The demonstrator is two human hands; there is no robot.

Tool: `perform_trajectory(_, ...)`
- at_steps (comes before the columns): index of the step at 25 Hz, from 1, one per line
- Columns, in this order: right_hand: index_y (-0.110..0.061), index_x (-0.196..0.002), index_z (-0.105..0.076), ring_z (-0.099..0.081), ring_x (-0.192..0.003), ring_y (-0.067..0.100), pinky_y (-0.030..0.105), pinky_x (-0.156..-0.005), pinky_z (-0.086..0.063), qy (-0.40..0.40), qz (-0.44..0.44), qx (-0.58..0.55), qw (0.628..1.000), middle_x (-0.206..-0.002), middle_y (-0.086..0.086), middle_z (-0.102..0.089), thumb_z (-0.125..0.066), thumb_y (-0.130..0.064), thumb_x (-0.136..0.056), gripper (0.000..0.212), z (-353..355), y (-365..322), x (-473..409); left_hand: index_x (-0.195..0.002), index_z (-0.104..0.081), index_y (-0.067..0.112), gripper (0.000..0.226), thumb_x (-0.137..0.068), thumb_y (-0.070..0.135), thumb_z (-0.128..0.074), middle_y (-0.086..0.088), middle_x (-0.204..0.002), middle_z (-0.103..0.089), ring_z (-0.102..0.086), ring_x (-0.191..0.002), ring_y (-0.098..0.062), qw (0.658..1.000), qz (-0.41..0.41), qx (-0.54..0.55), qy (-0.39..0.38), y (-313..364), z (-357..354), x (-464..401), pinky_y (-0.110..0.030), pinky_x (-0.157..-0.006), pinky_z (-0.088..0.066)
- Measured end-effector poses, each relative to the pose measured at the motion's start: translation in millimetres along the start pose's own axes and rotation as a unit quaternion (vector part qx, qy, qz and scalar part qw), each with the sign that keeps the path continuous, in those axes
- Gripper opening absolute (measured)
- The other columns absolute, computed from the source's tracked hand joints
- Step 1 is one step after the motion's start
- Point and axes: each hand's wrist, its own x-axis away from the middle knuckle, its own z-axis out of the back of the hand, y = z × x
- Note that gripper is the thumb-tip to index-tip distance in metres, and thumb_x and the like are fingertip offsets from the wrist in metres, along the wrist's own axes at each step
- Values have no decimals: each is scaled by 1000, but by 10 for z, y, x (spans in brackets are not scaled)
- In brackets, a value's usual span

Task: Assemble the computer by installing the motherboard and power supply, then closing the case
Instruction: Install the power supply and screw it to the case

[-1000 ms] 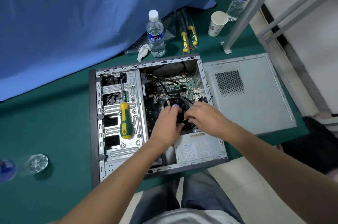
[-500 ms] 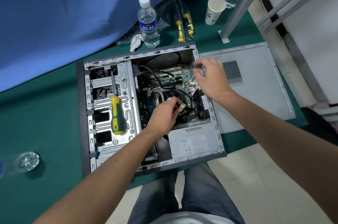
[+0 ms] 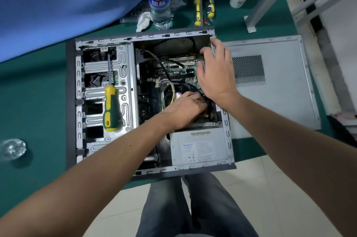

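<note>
Nearest the person, the grey box-shaped power supply (image 3: 199,147) is sitting in the lower right corner of the open grey metal computer case (image 3: 150,37), which is lying flat on the green worktop (image 3: 34,101). Just above it in the frame, the left hand (image 3: 185,108) is reaching down among the cables, fingers curled; what it is pinching I cannot tell. Beyond, the right hand (image 3: 214,74) is hovering, fingers spread, over the green motherboard (image 3: 173,70). The flat grey side panel (image 3: 280,86), its long axis running across the frame, is lying right of the case, nearer the right hand.
</note>
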Motion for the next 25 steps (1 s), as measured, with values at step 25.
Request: perform_trajectory(25, -11, -122, -53, -38, -129, 30, 39, -106, -36, -14, 1, 23, 1000, -150, 10, -35, -49, -28, -96, 32, 29, 11, 5, -99, -66, 6, 15, -85, 12, -70, -9, -102, -65, -56, -114, -34, 981, 91, -46, 165, 57, -39, 175, -44, -99, -41)
